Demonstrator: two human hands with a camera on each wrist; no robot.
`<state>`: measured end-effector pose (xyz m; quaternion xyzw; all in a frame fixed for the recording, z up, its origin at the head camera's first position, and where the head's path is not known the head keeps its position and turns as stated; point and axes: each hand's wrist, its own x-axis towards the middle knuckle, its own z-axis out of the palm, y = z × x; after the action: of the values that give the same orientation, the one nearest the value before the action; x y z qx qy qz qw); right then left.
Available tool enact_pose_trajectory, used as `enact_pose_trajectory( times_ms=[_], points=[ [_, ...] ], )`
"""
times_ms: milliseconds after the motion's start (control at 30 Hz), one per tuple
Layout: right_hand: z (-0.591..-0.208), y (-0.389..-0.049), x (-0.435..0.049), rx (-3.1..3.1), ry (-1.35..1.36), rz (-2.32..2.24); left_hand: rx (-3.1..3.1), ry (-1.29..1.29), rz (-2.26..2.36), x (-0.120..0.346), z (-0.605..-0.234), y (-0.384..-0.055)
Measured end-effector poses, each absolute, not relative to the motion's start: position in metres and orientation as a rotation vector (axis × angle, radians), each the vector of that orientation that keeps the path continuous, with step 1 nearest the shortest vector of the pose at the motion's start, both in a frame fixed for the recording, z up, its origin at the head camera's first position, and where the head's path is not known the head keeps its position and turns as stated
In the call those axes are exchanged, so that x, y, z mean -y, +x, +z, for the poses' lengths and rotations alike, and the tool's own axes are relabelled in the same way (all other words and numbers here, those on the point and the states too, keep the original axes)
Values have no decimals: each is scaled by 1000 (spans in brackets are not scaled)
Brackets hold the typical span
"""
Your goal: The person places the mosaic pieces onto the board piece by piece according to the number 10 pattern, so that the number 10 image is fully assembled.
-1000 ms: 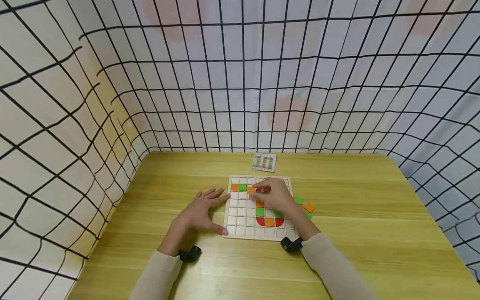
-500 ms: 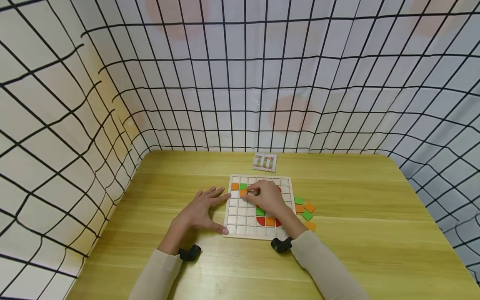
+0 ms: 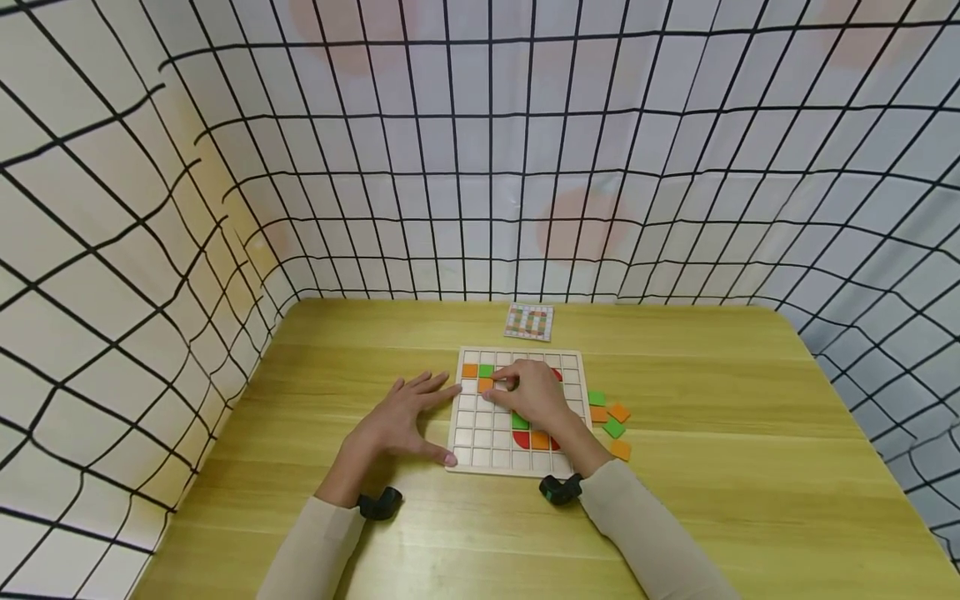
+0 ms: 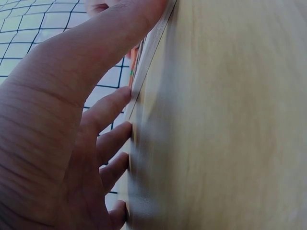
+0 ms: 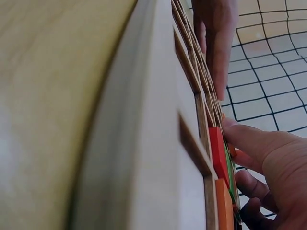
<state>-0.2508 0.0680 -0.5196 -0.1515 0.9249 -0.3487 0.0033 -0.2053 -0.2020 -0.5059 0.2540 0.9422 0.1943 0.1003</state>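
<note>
A light wooden grid board lies on the table with square and rounded tiles in its cells. My right hand is over it, thumb and index finger pinching an orange square tile just below a green tile. Left of that green one sits another orange tile. My left hand spreads its fingers along the board's left edge, the thumb touching the lower left corner. In the right wrist view a red tile and an orange tile show; my right hand hides part of the pattern.
Several loose tiles, among them a green tile and an orange tile, lie right of the board. Behind it is a small pattern card. White sheeting with black netting encloses the wooden table.
My right hand has moved left with the orange tile, from the third column to the second, one row lower. In the last half second it barely moves. The left hand keeps its place.
</note>
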Motion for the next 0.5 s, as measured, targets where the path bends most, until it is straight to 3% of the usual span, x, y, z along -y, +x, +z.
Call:
enact_pose_trajectory(
  times_ms=[500],
  points=[
    [-509,-248,-103,-2844,-479,-1269,-2790,752,578,201,-505,-204]
  ],
)
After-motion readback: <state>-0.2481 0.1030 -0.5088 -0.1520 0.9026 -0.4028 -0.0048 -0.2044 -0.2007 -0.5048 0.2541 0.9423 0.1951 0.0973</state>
